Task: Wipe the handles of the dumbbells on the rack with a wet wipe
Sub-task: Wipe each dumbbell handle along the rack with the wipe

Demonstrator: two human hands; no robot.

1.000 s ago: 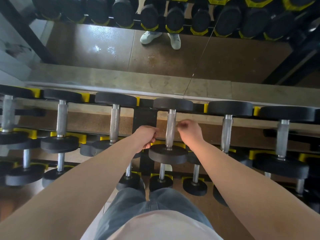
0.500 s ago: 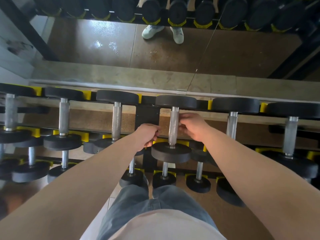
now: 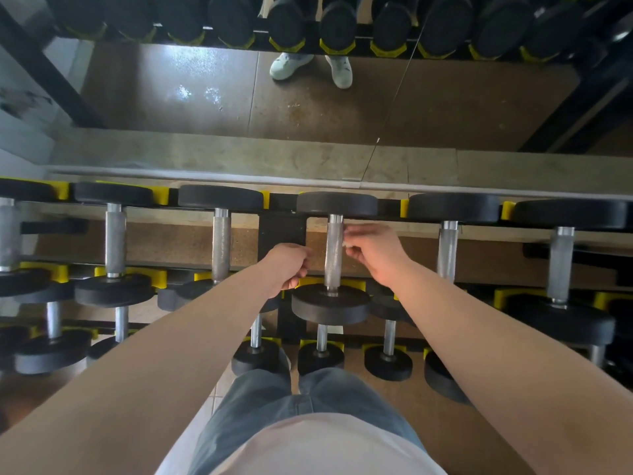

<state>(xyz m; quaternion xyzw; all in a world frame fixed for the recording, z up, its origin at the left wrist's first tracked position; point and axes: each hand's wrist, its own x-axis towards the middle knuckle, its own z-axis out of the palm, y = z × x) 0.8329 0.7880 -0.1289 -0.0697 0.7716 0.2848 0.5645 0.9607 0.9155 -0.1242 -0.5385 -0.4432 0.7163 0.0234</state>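
Pinching a small pale scrap, which I take for the wet wipe (image 3: 346, 242), the fingers (image 3: 358, 233) of the right hand (image 3: 375, 257) are drawn together on it at the right flank of the handle (image 3: 334, 258), up near its far end. Motion blur hides whether the wipe touches the metal or sits just beside it. That handle belongs to the dumbbell (image 3: 330, 305) in the middle of the top row of the rack (image 3: 282, 231), and its long axis runs straight away from the person, with one black plate at the near end and one at the far end. The left hand (image 3: 287, 265) hangs just left of the handle, level with its middle, fingers curled into a fist; whether they hold anything I cannot tell. The right hand is nearer the work, so I judge the wipe has only to go leftward onto the knurled bar and then run along that axis, far end toward near. Further out from the handle, neighbouring dumbbells (image 3: 221, 241) lie parallel on either side, and smaller ones sit on the rows below.
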